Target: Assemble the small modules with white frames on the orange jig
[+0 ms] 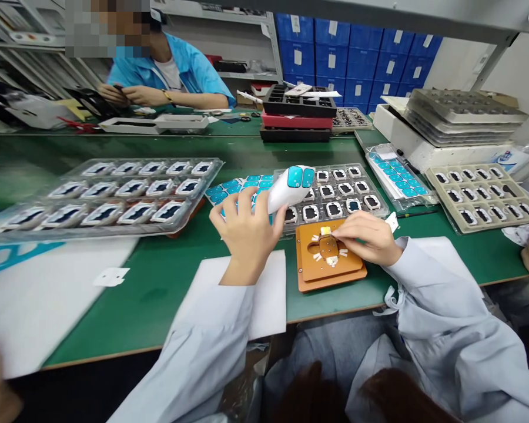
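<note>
A green desk spans the view, with stacked blue bins behind its far side. Across from the wearer sits a co-worker in a blue shirt, both hands raised together over the far part of the desk. A broad white sheet covers the near left corner. Just beyond it, a clear plastic tray carries three rows of white frames with dark centres. A second clear tray, also filled with frames, lies in the middle, and a beige tray of similar frames is at the right. Between the middle tray and the wearer stands an orange fixture, a shaped recess cut in its top. The left hand is raised left of the fixture, its grip clamped on a curled sticker sheet, white-backed, with glossy blue stickers facing out at its far end. The right hand reaches over the fixture's right side; its thumb and forefinger are close together at the recess, though I cannot tell whether that grip pinches anything. Short white strips ring the recess, and a small yellow tab sits at its far edge, just beside the right fingertips.
</note>
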`<action>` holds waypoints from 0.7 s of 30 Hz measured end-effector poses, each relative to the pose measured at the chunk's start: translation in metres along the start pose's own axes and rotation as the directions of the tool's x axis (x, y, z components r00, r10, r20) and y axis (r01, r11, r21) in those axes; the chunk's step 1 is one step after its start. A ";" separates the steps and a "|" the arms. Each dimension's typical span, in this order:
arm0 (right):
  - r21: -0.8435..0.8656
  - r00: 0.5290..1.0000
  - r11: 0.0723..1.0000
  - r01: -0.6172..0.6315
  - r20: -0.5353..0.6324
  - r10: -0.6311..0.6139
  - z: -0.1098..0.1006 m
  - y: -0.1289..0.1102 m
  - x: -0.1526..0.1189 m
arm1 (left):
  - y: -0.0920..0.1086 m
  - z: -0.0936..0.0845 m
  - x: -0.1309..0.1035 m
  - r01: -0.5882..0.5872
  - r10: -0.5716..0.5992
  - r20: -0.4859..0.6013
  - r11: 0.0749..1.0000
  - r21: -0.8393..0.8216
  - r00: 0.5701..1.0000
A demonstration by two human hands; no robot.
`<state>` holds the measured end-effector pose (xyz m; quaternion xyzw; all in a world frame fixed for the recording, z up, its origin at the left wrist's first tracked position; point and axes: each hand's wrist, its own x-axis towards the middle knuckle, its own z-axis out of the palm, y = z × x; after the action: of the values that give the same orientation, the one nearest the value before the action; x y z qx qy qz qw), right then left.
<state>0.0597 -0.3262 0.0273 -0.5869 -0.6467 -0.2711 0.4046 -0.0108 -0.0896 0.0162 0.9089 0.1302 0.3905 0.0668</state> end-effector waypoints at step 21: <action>0.098 0.938 0.982 -0.161 0.323 0.121 0.000 -0.011 -0.001 | 0.010 -0.011 -0.019 -0.371 0.620 0.110 0.592 -0.715 0.777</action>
<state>0.0492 -0.3286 0.0281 -0.6416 -0.6748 -0.1035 0.3497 -0.0296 -0.1043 0.0127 0.8772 -0.2930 0.2455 0.2905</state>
